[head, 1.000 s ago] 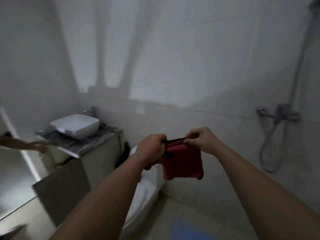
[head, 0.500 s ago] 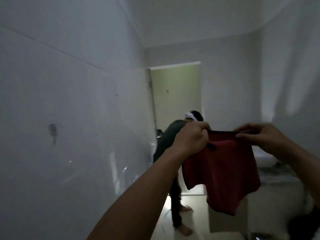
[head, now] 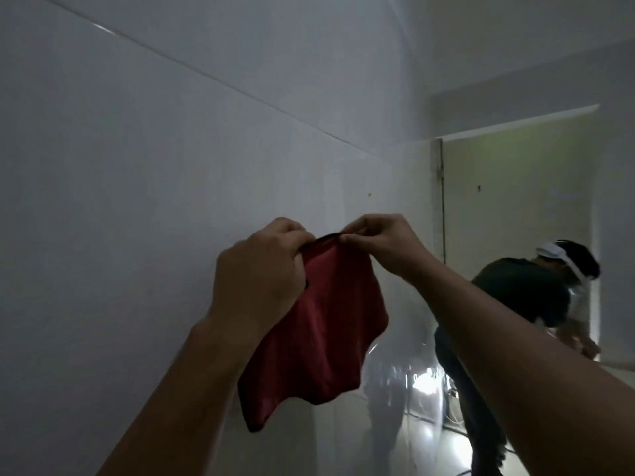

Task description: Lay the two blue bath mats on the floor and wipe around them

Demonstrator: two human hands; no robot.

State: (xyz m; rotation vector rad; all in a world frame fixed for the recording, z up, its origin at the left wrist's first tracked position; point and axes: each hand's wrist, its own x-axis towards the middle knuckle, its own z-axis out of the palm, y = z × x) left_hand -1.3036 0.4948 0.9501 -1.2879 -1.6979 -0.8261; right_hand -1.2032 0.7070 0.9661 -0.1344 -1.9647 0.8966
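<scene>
White tiled wall point(head: 144, 173) fills the left, doorway point(head: 515, 214) far right with another person point(head: 522, 297) bent over there. Your left hand point(head: 261, 280) is clenched round the red cloth point(head: 319, 334), bunching its top corner; your right hand point(head: 381, 245) pinches the top edge just beside it. Cloth hangs in mid-air, long axis vertical, free end pointing down. Spread your grips apart along the hem to open it flat before wiping. Blue mats aren't in view.

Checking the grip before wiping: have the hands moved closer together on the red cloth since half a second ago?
Yes. The left hand and right hand now pinch the red cloth nearly touching, its top edge bunched instead of stretched.
</scene>
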